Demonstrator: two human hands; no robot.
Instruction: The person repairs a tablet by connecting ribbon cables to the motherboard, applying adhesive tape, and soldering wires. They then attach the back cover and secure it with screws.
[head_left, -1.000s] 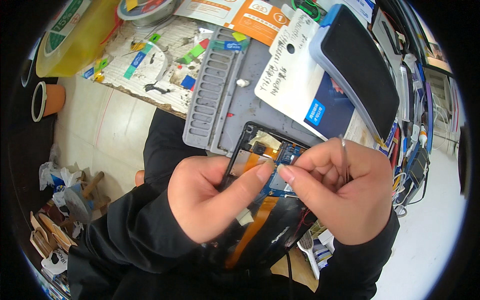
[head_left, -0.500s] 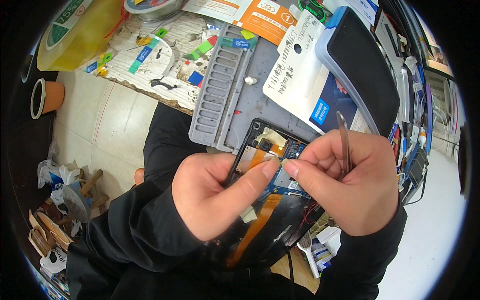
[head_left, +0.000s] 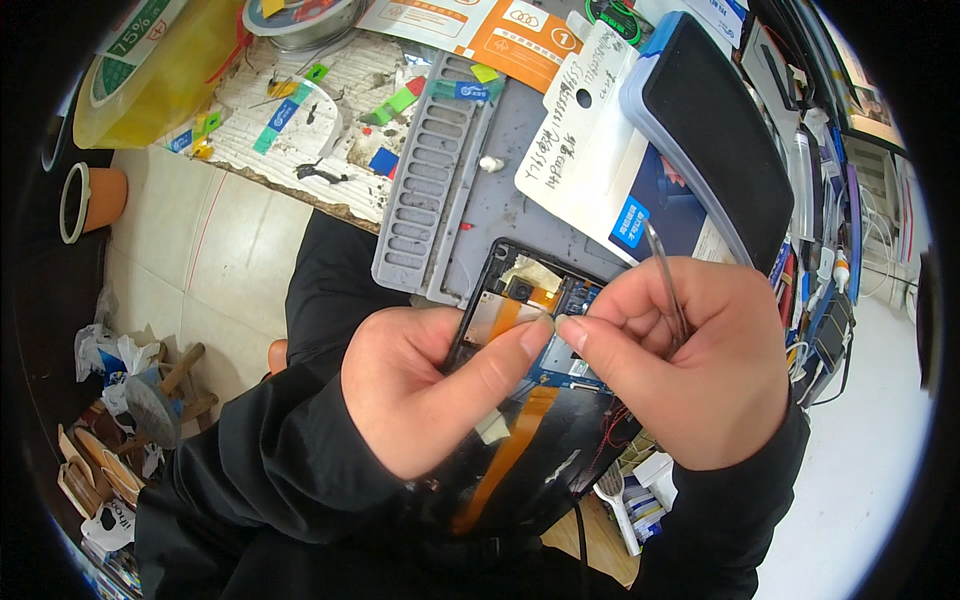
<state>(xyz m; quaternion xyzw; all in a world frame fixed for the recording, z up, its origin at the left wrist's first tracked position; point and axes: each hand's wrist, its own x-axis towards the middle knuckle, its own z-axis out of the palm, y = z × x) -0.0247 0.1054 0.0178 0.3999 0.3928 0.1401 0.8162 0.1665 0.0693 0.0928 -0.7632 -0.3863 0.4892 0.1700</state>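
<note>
An opened phone (head_left: 555, 440) with a black frame lies below my hands, its inside facing up. It shows a blue circuit board (head_left: 570, 366), a small camera module (head_left: 520, 289) and a long orange tape strip (head_left: 508, 455). My left hand (head_left: 430, 390) grips the phone's left edge, its thumb over the board. Metal tweezers (head_left: 664, 280) are tucked in the curled fingers of my right hand (head_left: 690, 365), pointing up and away. That hand's thumb and forefinger press down at the board, close to my left thumb. Whatever lies between the thumb tips is too small to make out.
Beyond the phone lies a grey work mat with a slotted tray (head_left: 415, 210). A white handwritten card (head_left: 580, 150) and a dark-screened device (head_left: 715, 120) lie at the far right. A yellow container (head_left: 165, 80) and a solder-like spool (head_left: 305, 22) stand far left. Thin red wires (head_left: 622, 425) trail near my right wrist.
The mat, card and phone appear shifted slightly left in the picture. My right hand has moved a little left with the tweezers; both thumbs stay together over the board.
</note>
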